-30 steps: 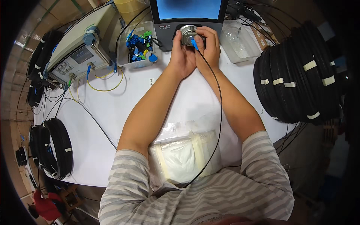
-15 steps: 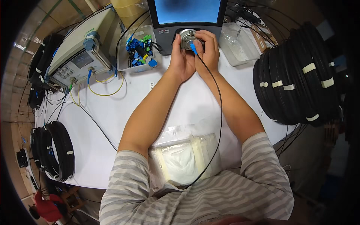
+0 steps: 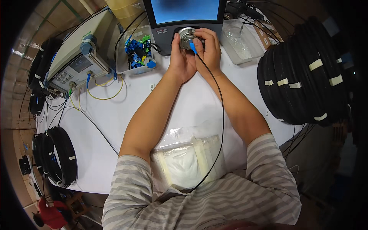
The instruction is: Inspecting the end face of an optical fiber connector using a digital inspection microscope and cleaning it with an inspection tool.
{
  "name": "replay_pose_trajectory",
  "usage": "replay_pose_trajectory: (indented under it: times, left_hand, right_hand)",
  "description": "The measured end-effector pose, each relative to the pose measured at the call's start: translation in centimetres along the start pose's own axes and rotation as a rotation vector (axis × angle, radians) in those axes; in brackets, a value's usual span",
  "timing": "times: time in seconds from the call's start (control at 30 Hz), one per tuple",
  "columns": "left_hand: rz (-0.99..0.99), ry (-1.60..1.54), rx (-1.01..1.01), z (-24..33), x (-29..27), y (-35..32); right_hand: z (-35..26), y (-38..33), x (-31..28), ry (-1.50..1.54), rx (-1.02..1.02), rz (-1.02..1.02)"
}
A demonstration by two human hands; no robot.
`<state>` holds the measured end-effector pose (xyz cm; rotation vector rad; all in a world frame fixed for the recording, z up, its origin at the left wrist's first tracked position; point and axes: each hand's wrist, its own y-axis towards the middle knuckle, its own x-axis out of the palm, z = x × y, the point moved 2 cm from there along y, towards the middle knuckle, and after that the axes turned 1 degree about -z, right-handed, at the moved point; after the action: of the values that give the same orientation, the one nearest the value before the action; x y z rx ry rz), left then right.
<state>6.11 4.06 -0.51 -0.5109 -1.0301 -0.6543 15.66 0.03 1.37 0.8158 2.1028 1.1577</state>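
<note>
Both my hands are raised to a round metal knob-like fitting point(image 3: 186, 36) on the front of a grey monitor unit point(image 3: 184, 17) at the table's far edge. My left hand point(image 3: 179, 57) cups the fitting from the left. My right hand point(image 3: 209, 48) pinches a blue connector point(image 3: 193, 48) against it. From that connector a thin black cable point(image 3: 221, 115) runs back along my right forearm to my lap.
A clear bin of blue and green connectors point(image 3: 136, 51) and a grey test instrument point(image 3: 82, 57) stand at the left. An empty clear tray point(image 3: 240, 40) and stacked black cable coils point(image 3: 306, 73) sit right. More coils point(image 3: 57, 155) lie at the left edge; a plastic bag point(image 3: 184, 161) lies near me.
My hands stay at the metal fitting, with only small shifts of the fingers. The view has shifted slightly.
</note>
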Motion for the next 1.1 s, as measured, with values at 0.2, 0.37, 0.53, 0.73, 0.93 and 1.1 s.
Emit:
replay_pose_trajectory:
  times: [0.2,0.37,0.53,0.73,0.93,1.1]
  left_hand:
    - [-0.001,-0.025,-0.017,-0.02,-0.25,0.02]
    - [0.009,-0.010,-0.018,0.15,-0.21,-0.01]
    - [0.007,-0.031,-0.027,0.12,-0.39,0.09]
    - [-0.020,-0.007,-0.013,0.15,-0.55,0.15]
    - [-0.014,-0.028,-0.009,0.07,-0.64,0.23]
    - [-0.012,-0.031,-0.024,-0.08,-0.24,0.17]
  right_hand:
    - [0.05,0.02,0.00,-0.027,-0.018,-0.011]
    - [0.10,0.04,0.08,-0.019,-0.018,-0.009]
    - [0.09,0.13,0.20,0.006,-0.009,0.032]
    - [0.03,0.07,0.19,-0.013,0.002,0.030]
    - [0.01,0.13,0.36,-0.003,-0.006,0.039]
    - [0.14,0.12,0.08,-0.010,-0.004,0.033]
